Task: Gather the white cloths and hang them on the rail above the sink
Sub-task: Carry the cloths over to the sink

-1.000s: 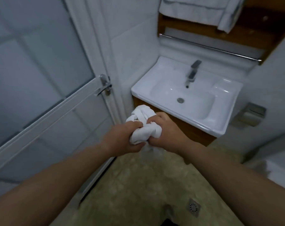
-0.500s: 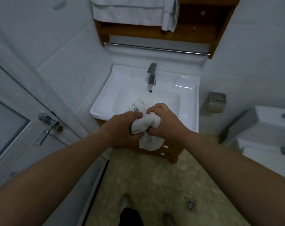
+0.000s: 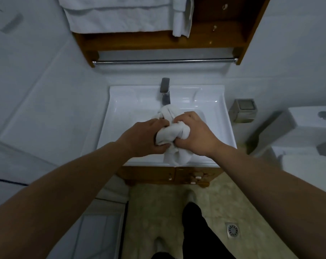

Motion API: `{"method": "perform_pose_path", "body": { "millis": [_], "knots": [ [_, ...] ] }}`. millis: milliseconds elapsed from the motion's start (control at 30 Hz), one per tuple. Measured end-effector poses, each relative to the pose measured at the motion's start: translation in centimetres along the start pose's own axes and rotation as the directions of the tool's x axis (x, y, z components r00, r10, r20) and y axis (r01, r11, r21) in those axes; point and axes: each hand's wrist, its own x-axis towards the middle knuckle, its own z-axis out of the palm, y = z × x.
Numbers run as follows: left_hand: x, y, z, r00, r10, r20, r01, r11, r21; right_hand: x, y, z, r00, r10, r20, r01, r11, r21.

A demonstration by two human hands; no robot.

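Note:
A bunched white cloth (image 3: 174, 136) is held over the white sink (image 3: 212, 94), just in front of the tap. My left hand (image 3: 145, 137) grips its left side and my right hand (image 3: 195, 135) grips its right side, fingers curled into the fabric. A lobe of cloth hangs below my hands near the sink's front rim. The bare metal rail (image 3: 164, 61) runs under the wooden shelf unit, above and behind the sink. Folded white towels (image 3: 119, 14) lie on the shelf above the rail.
The grey tap (image 3: 165, 90) stands at the sink's back. A steel paper holder (image 3: 243, 110) is on the right wall, with a toilet (image 3: 307, 139) beyond it. A door is at the left. A floor drain (image 3: 232, 230) sits at lower right.
The view has swung from the door to face the sink squarely and come closer. Both hands keep the same grip on the cloth, now over the basin.

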Motion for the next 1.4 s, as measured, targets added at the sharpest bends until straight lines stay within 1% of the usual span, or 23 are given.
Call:
{"method": "perform_pose_path", "body": {
  "millis": [167, 233, 300, 367, 400, 433, 500, 567, 633, 700, 767, 867, 967, 1067, 1167, 1300, 1400],
  "knots": [
    [4.2, -5.1, 0.9, 0.995, -0.079, 0.059, 0.077, 0.997, 0.028, 6.2, 3.6, 1.4, 0.999, 0.007, 0.048, -0.008, 1.0, 0.025],
    [5.9, -7.0, 1.2, 0.996, -0.079, 0.042, 0.077, 0.996, 0.049, 8.7, 5.3, 2.1, 0.998, 0.007, 0.065, -0.009, 0.999, 0.042],
    [7.8, -8.6, 1.8, 0.993, -0.106, 0.046, 0.104, 0.993, 0.052, 11.3, 7.1, 2.1, 0.994, 0.042, 0.105, -0.046, 0.998, 0.036],
    [9.1, -10.3, 3.0, 0.988, -0.15, 0.047, 0.146, 0.986, 0.077, 13.9, 9.3, 2.0, 0.976, 0.128, 0.175, -0.126, 0.992, -0.021],
    [9.4, -11.0, 3.8, 0.983, -0.167, 0.072, 0.157, 0.98, 0.122, 14.6, 10.6, 2.0, 0.961, 0.192, 0.198, -0.183, 0.981, -0.061],
    [9.3, -11.6, 4.7, 0.973, -0.193, 0.129, 0.168, 0.968, 0.186, 14.8, 11.9, 2.1, 0.942, 0.263, 0.207, -0.242, 0.963, -0.118],
    [9.2, -13.3, 6.3, 0.929, -0.278, 0.242, 0.201, 0.933, 0.299, 15.0, 14.3, 2.1, 0.885, 0.411, 0.218, -0.359, 0.901, -0.242],
    [9.7, -15.4, 7.1, 0.88, -0.351, 0.321, 0.241, 0.911, 0.335, 15.4, 16.5, 1.6, 0.823, 0.52, 0.227, -0.432, 0.833, -0.345],
    [10.3, -18.0, 7.4, 0.865, -0.386, 0.321, 0.283, 0.903, 0.324, 16.4, 17.6, 1.1, 0.784, 0.592, 0.187, -0.499, 0.78, -0.378],
    [11.0, -20.6, 7.5, 0.845, -0.411, 0.342, 0.3, 0.894, 0.333, 16.8, 17.8, 1.6, 0.747, 0.651, 0.138, -0.578, 0.737, -0.35],
    [11.5, -22.7, 8.0, 0.827, -0.425, 0.368, 0.305, 0.889, 0.341, 16.9, 17.7, 3.0, 0.725, 0.673, 0.143, -0.606, 0.723, -0.331],
    [12.6, -24.5, 8.8, 0.839, -0.395, 0.375, 0.299, 0.91, 0.288, 17.5, 17.4, 5.4, 0.695, 0.7, 0.168, -0.625, 0.702, -0.341],
    [12.9, -25.8, 10.6, 0.842, -0.358, 0.403, 0.282, 0.93, 0.238, 18.5, 17.3, 9.0, 0.675, 0.72, 0.16, -0.661, 0.687, -0.302],
    [12.7, -26.8, 13.2, 0.816, -0.378, 0.437, 0.324, 0.926, 0.195, 19.3, 17.6, 12.8, 0.684, 0.71, 0.164, -0.651, 0.697, -0.302],
    [13.1, -27.8, 15.7, 0.796, -0.406, 0.449, 0.371, 0.913, 0.167, 21.1, 18.9, 15.3, 0.704, 0.699, 0.128, -0.658, 0.709, -0.255],
    [14.2, -29.4, 18.4, 0.8, -0.438, 0.409, 0.424, 0.896, 0.131, 24.3, 21.8, 17.6, 0.709, 0.702, 0.061, -0.674, 0.701, -0.234],
    [15.3, -30.7, 20.4, 0.821, -0.443, 0.36, 0.428, 0.895, 0.125, 26.7, 24.1, 19.1, 0.736, 0.676, 0.013, -0.656, 0.718, -0.232]
  ]
}}
